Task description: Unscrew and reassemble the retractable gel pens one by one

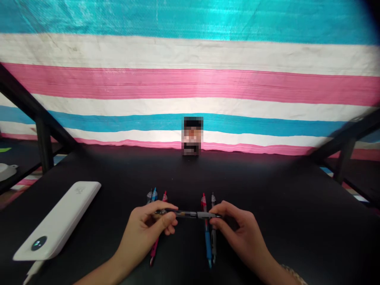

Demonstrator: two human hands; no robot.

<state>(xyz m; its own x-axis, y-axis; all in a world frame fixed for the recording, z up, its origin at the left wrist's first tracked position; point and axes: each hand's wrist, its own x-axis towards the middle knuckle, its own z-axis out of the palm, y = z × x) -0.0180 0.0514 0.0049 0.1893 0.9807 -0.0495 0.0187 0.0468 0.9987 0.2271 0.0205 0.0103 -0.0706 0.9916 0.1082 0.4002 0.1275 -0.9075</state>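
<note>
A clear-barrelled ballpoint pen point(187, 214) with a grey grip lies level between my two hands, above the table. My left hand point(148, 225) pinches its clip end, and my right hand point(237, 223) pinches the grip near the tip. Under my left hand lie a pen with a pink grip point(153, 253), a blue-topped pen point(154, 194) and a clear-topped pen point(149, 196), all partly covered. By my right fingertips, a pen with a red top and blue grip point(208, 245) rests alongside a grey-gripped pen point(214, 241).
On the black table point(124, 170), a white power bank point(59, 221) with a white cable point(34, 271) stands at the left. A small pixelated object point(192, 136) is at the back edge. Black frame bars point(44, 142) flank the table before a striped sheet point(190, 83).
</note>
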